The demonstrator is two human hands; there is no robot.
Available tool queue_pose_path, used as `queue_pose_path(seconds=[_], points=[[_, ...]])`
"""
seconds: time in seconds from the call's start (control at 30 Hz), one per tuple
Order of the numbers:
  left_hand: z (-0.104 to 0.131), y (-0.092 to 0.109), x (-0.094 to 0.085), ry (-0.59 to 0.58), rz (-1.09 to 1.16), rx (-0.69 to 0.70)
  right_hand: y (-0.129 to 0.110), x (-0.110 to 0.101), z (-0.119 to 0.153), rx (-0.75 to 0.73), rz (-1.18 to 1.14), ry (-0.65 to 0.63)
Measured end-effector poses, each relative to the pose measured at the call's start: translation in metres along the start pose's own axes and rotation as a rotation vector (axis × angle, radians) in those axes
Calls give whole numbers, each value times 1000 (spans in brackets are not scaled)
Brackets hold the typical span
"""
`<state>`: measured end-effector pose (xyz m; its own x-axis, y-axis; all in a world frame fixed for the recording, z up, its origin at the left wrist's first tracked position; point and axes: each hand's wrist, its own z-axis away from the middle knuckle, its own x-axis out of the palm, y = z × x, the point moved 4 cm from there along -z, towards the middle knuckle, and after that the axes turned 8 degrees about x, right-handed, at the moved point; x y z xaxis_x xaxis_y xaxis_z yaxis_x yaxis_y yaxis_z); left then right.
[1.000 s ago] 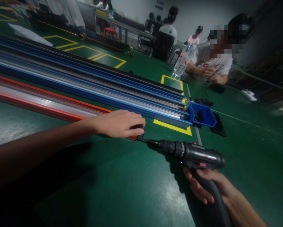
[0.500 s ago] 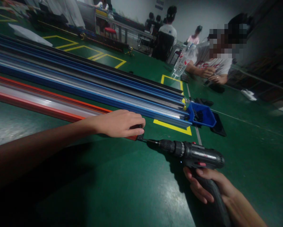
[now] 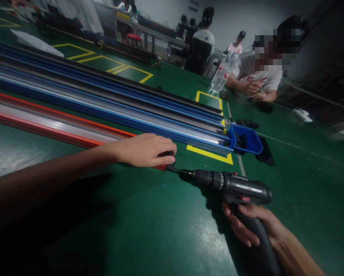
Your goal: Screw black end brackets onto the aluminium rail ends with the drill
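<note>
My left hand is closed over the near end of a long red rail with a pale inner face. A small black end piece sits at the rail's tip, partly hidden by my fingers and thumb. My right hand is wrapped around the handle of a black cordless drill with red buttons. The drill lies level, pointing left, and its thin bit reaches the black end piece. Whether the bit sits in a screw is too small to tell.
Several blue and black rails lie parallel beyond the red one. By their ends stands a blue bin holding small dark parts, with a dark flat object beside it. Farther off are plastic bottles and a seated person.
Almost nothing differs. The drill's rear end has shifted very slightly left, while my left hand and the red rail stay put.
</note>
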<state>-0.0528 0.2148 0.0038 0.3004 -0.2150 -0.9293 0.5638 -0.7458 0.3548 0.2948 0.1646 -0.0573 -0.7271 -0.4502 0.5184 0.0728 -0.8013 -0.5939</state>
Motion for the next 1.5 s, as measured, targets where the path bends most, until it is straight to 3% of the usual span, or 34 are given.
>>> queue_pose_path(seconds=[0.53,0.87,1.5], points=[[1,1,0,7,-6,4,-1,1,-2,-36,22,-40],[0,1,0,1,-10,5,-1,-1,-4,-112,-13,-233],[0,1,-1,0,-13,11,-1,1,-2,-108,-27,-193]])
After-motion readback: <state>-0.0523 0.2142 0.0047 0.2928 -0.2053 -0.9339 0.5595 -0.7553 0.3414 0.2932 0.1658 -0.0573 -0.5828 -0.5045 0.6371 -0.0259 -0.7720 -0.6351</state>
